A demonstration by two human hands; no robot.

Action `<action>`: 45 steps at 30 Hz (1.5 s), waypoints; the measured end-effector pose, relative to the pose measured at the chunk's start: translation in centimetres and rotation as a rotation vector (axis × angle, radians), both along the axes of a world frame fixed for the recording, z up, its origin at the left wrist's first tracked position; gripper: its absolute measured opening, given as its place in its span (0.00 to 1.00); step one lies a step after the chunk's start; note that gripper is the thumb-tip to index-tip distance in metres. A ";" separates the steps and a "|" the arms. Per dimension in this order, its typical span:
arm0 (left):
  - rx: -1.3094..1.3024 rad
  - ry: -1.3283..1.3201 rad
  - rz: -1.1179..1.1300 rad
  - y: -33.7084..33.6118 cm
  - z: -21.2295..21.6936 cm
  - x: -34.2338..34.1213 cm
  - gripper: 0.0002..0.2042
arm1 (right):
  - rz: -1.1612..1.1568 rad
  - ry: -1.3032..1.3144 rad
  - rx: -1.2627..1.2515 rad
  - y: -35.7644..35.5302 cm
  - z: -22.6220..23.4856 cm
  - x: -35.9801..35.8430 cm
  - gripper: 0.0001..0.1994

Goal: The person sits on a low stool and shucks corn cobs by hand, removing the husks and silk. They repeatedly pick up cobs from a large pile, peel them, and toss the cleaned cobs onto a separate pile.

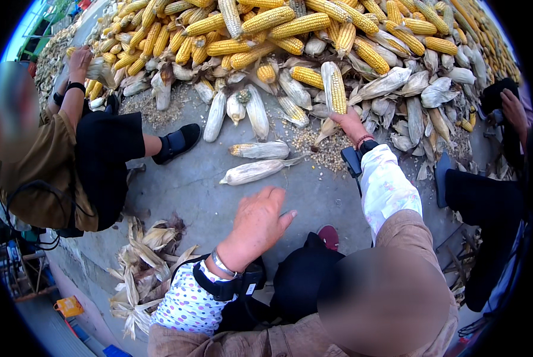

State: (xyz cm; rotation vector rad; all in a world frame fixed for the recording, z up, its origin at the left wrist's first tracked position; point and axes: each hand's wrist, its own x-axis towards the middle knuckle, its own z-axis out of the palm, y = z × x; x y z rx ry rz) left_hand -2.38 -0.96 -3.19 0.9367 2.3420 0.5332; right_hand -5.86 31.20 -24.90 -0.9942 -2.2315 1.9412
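My right hand (351, 126) reaches toward the heap and is closed around the lower end of a corn cob (336, 86). That cob points away from me, its yellow kernels bare along one side and a paler strip along the other. My left hand (257, 221) hovers over the concrete with its thumb apart and nothing in it. Just beyond its fingers lie an ear of corn in its husk (254, 172) and a second ear (260, 149) with kernels showing at one end. Several more husked-in ears (257, 113) lie farther off, against the heap.
A large heap of yellow cobs (266, 24) spreads across the far side, with dry-husked ears (391, 86) along its front. Loose kernels (332, 156) are scattered on the concrete. Stripped husks (144, 268) lie at lower left. One person (46, 160) sits at left, another (486, 190) at right.
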 end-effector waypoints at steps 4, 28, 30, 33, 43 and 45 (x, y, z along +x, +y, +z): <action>0.136 0.093 0.206 0.7 -1.6 -0.9 0.26 | 0.005 -0.012 -0.644 -4.3 3.6 4.3 0.21; 0.362 -0.070 0.514 1.5 -6.1 -1.9 0.10 | 0.456 -0.045 -0.184 -14.4 6.3 11.3 0.36; 0.438 0.023 0.543 1.4 -6.0 -2.4 0.12 | 0.450 -0.018 -0.221 -14.1 6.3 11.3 0.34; 0.572 -0.121 0.684 0.9 -5.7 -3.9 0.13 | 0.474 -0.019 -0.378 -13.8 6.9 11.9 0.32; 1.001 -0.820 1.193 -0.1 -5.4 -5.8 0.16 | 0.659 -0.030 -0.455 -15.2 7.7 11.8 0.31; 1.010 -0.813 1.313 -0.3 -5.7 -5.8 0.16 | 0.667 0.014 -0.415 -15.0 7.8 11.7 0.30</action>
